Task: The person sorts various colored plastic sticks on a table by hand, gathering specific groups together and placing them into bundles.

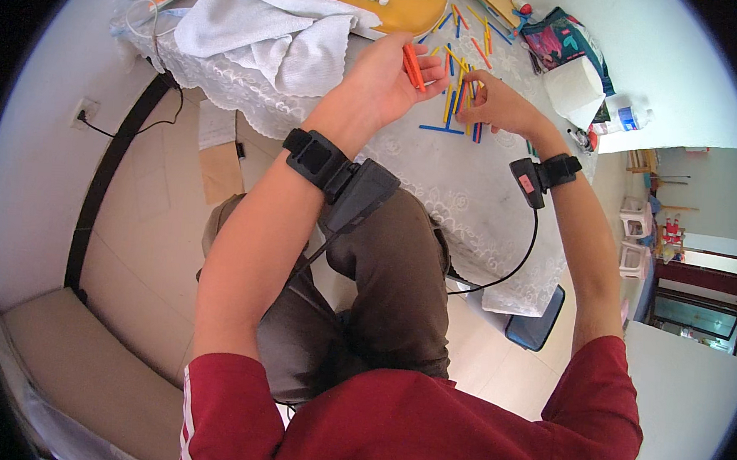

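Note:
Several orange-red counting sticks [414,67] lie bunched across the palm of my left hand [386,77], which is turned up with its fingers curled loosely round them. To its right, my right hand [508,108] reaches over a loose pile of coloured sticks [452,105] on the table. Its thumb and index finger are bent and stand apart at the pile's right side, with nothing visibly gripped between them. Blue, yellow and red sticks cross each other there, and one blue stick [440,130] lies sideways at the near end. Part of the pile is hidden behind my right fingers.
A lace-patterned cloth covers the table [438,175]. A white towel [270,33] and a yellow-orange board [409,14] lie at the far left. More sticks [482,44] are scattered beyond my hands. At right stand a tissue roll [573,87], a dark patterned pouch [570,41] and a bottle [628,119].

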Available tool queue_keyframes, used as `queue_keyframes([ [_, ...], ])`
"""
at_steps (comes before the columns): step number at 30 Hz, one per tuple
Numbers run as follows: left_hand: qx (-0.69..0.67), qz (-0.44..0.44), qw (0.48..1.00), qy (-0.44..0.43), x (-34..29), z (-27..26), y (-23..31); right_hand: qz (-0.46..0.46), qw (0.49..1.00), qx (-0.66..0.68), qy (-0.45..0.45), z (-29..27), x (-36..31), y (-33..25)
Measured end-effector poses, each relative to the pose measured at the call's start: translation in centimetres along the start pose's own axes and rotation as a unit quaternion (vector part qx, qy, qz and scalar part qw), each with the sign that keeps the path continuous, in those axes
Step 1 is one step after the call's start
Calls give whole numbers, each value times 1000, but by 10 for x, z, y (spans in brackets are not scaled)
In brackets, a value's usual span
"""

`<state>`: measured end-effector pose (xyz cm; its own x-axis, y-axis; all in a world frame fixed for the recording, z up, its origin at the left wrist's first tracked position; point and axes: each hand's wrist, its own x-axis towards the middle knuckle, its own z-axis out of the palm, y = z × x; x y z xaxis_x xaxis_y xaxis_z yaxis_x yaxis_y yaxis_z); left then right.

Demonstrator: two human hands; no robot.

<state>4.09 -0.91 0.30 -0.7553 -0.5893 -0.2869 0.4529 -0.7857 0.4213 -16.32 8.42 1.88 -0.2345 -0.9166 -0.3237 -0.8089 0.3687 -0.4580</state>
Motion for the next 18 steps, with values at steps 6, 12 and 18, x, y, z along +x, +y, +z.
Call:
queue_keyframes([
  [6, 21, -12, 1000, -9, 6, -1, -7, -36, 998, -45, 19, -2, 11, 12],
  [12, 58, -27, 998, 4, 7, -6, -11, -100, 987, -120, 38, -4, 9, 11],
  [18, 66, -27, 997, 25, 12, -8, -10, -137, 981, -125, 56, -4, 6, 30],
])
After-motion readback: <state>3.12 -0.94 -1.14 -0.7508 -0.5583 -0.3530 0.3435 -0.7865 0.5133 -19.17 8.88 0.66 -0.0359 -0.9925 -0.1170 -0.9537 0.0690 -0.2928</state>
